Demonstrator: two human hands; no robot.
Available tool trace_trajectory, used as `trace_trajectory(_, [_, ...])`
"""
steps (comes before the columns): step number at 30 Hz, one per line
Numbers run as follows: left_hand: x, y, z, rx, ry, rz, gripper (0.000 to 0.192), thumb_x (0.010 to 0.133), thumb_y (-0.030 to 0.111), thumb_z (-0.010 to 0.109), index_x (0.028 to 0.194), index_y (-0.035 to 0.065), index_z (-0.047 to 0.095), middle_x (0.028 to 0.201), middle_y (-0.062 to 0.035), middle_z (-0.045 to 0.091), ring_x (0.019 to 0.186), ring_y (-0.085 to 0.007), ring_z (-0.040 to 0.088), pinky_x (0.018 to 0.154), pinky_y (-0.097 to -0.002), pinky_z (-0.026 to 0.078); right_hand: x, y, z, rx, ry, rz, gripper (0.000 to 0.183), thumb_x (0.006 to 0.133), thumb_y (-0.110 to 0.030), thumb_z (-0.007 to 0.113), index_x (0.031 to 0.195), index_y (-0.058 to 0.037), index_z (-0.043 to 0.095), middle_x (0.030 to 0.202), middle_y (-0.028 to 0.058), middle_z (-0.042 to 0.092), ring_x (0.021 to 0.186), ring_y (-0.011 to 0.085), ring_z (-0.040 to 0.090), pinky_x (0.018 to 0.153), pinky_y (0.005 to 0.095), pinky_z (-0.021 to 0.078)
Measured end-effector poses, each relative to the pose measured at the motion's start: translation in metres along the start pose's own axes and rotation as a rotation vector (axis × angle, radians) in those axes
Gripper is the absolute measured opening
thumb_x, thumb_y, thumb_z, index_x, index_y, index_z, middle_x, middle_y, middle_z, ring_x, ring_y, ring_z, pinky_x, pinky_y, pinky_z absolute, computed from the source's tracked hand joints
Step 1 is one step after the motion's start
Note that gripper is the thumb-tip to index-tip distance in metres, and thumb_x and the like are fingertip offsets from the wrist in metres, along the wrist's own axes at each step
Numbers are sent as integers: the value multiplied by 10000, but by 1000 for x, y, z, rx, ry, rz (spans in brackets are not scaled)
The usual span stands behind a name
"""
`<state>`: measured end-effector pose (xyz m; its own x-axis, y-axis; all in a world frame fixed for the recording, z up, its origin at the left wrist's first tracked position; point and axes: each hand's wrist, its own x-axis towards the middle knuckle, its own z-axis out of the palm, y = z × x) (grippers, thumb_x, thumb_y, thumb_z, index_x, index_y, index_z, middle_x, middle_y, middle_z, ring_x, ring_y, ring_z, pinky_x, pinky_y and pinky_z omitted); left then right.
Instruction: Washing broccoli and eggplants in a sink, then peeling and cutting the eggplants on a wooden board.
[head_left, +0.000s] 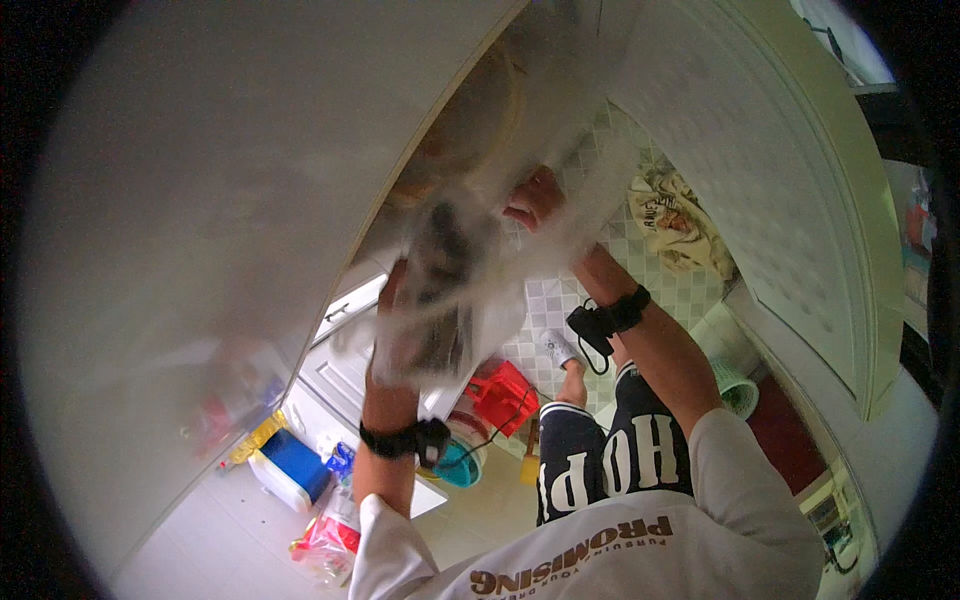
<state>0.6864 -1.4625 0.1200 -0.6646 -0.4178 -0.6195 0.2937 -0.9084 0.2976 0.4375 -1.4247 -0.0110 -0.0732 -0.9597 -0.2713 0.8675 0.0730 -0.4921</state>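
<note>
A blurred, see-through plastic sheet or bag (427, 337) hangs close to the camera, between my arms. Dark and grey patches show in it, too smeared to identify. My left forearm (390, 469), with a black strap at the wrist, reaches up behind this plastic, which hides most of my left hand. Further up, my right hand (537, 199) has its fingers curled, and a hazy band of the plastic crosses its wrist. Whether those fingers grip the plastic, I cannot tell. Another black strap with a small device (604, 322) is on my right wrist.
A large glossy pale panel (187, 225) fills the left; a white panelled door (810, 172) stands right. Printed beige cloth (675, 225) lies on the tiled floor (551, 300). Below are a red dustpan (506, 397), a teal basin (459, 465), a blue-and-white box (289, 469) and plastic packages (334, 529).
</note>
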Motion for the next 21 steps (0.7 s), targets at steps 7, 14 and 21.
trace_trajectory(7, [125,52,-17,297,105,352,432,966,248,585,1319,14,501,1265,-141,573,1134,-252,561,976,-381,492,2,-2,39,-140,232,91,572,936,-220,590,1413,-103,295,1310,103,495,1155,211,527,998,384,424])
trace_trajectory(14, [124,18,74,1483,450,730,571,963,346,581,1381,-16,437,1422,-224,435,1324,-371,397,1114,-459,307,-36,0,52,-480,283,-44,1079,895,-318,709,1530,-231,-160,1521,278,213,1323,428,407,1013,519,468])
trace_trajectory(21, [62,17,109,2063,258,682,476,991,292,515,1397,50,461,1505,-256,328,1389,-408,335,1142,-498,272,5,26,77,-458,162,-192,1019,947,-215,641,1525,-181,-198,1588,261,32,1401,398,307,1040,471,445])
